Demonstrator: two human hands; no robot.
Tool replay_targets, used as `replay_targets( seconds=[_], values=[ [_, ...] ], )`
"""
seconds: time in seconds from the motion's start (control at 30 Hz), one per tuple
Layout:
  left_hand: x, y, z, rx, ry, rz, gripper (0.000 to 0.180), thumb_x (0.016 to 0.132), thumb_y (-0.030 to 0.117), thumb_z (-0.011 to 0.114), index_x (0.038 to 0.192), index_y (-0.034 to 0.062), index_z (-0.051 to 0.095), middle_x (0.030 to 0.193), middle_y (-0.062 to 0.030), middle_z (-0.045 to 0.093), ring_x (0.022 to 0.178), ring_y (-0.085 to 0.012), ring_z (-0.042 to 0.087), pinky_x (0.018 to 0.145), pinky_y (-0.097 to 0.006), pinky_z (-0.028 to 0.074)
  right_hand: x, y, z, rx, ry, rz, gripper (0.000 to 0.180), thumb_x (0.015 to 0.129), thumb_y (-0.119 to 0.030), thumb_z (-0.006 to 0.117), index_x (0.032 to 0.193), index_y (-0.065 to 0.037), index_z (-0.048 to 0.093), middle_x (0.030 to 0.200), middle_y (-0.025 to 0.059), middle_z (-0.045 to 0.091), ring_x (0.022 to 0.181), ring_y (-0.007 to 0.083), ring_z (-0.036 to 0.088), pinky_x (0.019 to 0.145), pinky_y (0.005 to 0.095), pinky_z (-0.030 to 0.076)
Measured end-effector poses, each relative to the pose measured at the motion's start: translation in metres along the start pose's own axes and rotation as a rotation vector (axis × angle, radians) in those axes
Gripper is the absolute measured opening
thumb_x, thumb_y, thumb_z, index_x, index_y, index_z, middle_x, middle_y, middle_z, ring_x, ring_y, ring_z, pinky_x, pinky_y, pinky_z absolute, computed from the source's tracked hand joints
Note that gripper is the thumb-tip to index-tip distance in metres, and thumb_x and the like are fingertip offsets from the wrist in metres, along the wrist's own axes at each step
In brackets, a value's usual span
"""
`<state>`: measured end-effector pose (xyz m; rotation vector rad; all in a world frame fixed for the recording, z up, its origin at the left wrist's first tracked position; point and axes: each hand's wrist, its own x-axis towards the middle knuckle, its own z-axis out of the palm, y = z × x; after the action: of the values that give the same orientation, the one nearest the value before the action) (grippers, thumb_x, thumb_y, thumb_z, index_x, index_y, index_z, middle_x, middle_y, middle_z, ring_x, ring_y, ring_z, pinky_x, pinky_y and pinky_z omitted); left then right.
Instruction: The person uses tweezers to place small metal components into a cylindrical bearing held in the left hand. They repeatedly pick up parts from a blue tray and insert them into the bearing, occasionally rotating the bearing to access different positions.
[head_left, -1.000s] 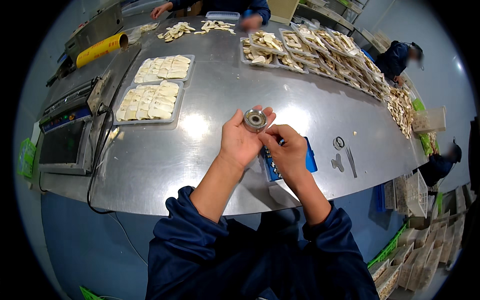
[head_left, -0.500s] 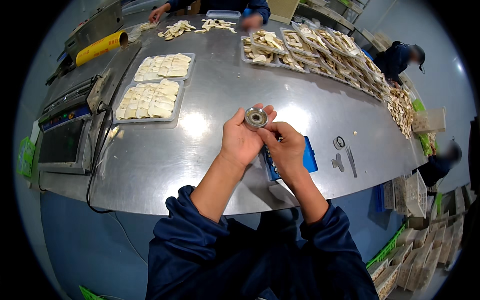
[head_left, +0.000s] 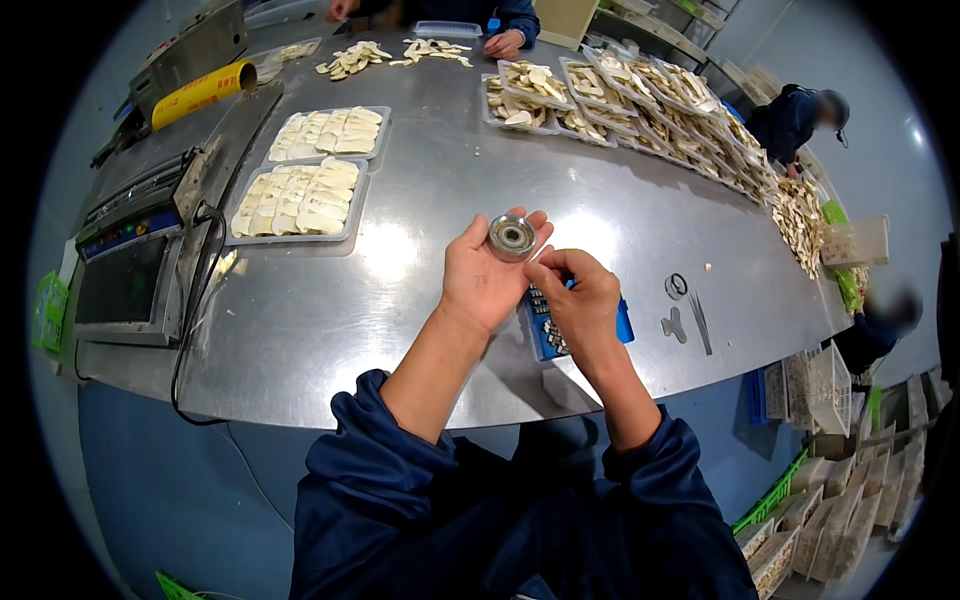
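Observation:
My left hand is palm up, its fingers cradling a round silver metal part with concentric rings and a dark, bearing-like centre. Just right of it, my right hand is closed in a pinch, thumb against forefinger. Whatever is between those fingertips is too small to make out. Partly hidden below my right hand lies an open blue case holding small metallic pieces. Farther right on the steel table are a dark-and-silver ring, a flat three-lobed grey piece and slim metal tweezers.
Two trays of pale sliced mushrooms sit left, beside a scale with a black cable. Stacked trays of slices fill the far right of the steel table. A co-worker's hand rests at the far edge; other people work at right.
My right hand has drawn slightly right and down, away from the round metal part, uncovering more of the blue case. The left hand stays put. The far co-worker's hands have shifted.

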<state>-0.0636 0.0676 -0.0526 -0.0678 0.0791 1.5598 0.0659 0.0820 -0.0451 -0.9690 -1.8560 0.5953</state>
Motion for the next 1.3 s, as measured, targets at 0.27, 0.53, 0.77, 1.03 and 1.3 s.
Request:
replay_targets(
  seconds=[0.27,0.53,0.77,1.03,1.3],
  values=[
    [0.003,0.001,-0.003,-0.007,0.010,0.000,0.047,0.102,0.034,0.026,0.124,-0.0056,0.039,0.133,-0.0270,0.040,0.128,-0.0412,0.038,0.108,-0.054,0.031,0.009,-0.008,-0.001,-0.032,-0.034,0.012,0.012,0.073,-0.011,0.075,0.078,-0.003,0.066,0.066,0.0075,0.062,0.057,0.0150,0.060,0.052,0.0273,0.047],
    [-0.002,0.001,-0.002,0.115,-0.025,-0.081,0.054,0.101,0.042,0.023,0.120,-0.0040,0.042,0.121,-0.0226,0.050,0.116,-0.0358,0.049,0.099,-0.049,0.040,0.035,-0.012,-0.018,-0.117,-0.205,-0.250,0.047,0.063,-0.013,0.079,0.106,-0.004,0.062,0.100,0.0110,0.063,0.096,0.0260,0.059,0.079,0.0343,0.050],
    [0.000,0.000,0.000,0.104,-0.038,-0.109,0.064,0.099,0.047,0.021,0.126,-0.0086,0.038,0.128,-0.0263,0.045,0.122,-0.0396,0.043,0.106,-0.052,0.034,0.035,-0.005,-0.020,-0.128,-0.267,-0.266,0.056,0.062,-0.012,0.079,0.113,-0.002,0.058,0.108,0.0145,0.060,0.102,0.0306,0.057,0.088,0.0364,0.048],
    [-0.005,0.000,0.006,0.159,0.057,-0.230,0.068,0.099,0.049,0.022,0.128,-0.0107,0.036,0.131,-0.0324,0.042,0.123,-0.0456,0.042,0.105,-0.054,0.035,0.060,-0.019,-0.058,-0.154,-0.656,-0.191,0.077,0.061,-0.017,0.084,0.129,-0.005,0.051,0.129,0.0121,0.054,0.115,0.0257,0.055,0.097,0.0377,0.044],
    [-0.008,0.000,0.006,0.252,-0.034,-0.386,0.072,0.097,0.056,0.016,0.131,-0.0045,0.036,0.129,-0.0265,0.044,0.119,-0.0402,0.047,0.099,-0.052,0.041,0.057,-0.013,-0.053,0.046,-0.781,-0.038,0.072,0.067,-0.001,0.073,0.133,-0.005,0.045,0.115,0.0134,0.057,0.097,0.0185,0.060,0.081,0.0299,0.054]
  ],
)
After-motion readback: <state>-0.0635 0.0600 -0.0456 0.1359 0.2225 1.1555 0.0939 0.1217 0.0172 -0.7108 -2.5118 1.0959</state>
